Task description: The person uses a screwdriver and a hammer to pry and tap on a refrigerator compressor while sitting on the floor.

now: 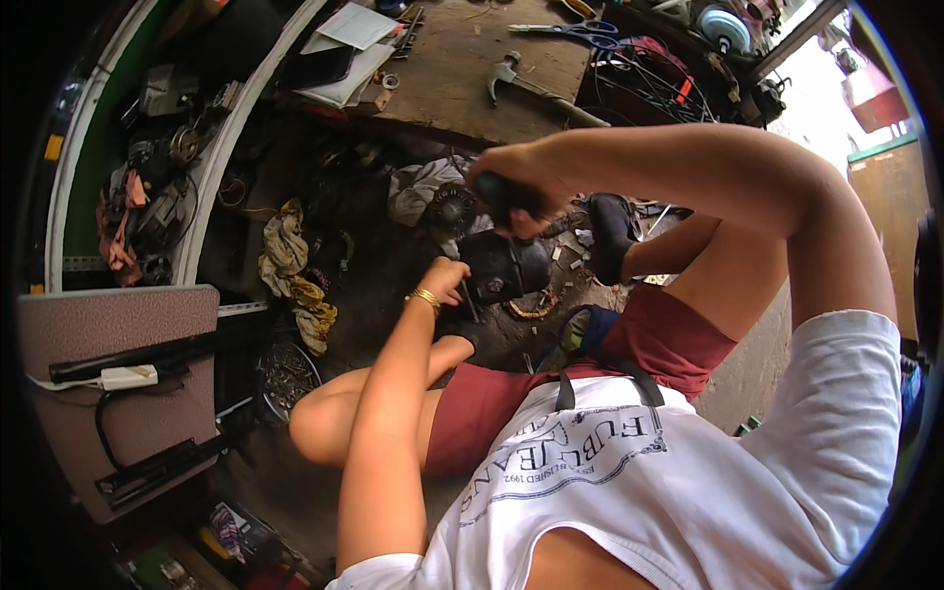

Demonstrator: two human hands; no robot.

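Note:
On the ground between my legs sits a black rounded metal housing (509,267), which looks like an electric motor. A round, dark, finned part (452,208) lies at its far left side. My left hand (446,281) is closed on a thin metal rod (472,303) that runs down along the housing's left side; its tip is hard to make out. My right hand (526,187) is above the housing, its fingers wrapped round a dark object with a rounded end (488,183). Most of that object is hidden in shadow and by the hand.
Beyond is a wooden bench (457,59) with a claw hammer (506,77), scissors (580,31) and papers (356,28). Yellowish rags (285,251) lie to the left, near a bowl of small metal pieces (288,379). Cables (649,84) crowd the bench's right side. A brownish panel (118,295) stands at left.

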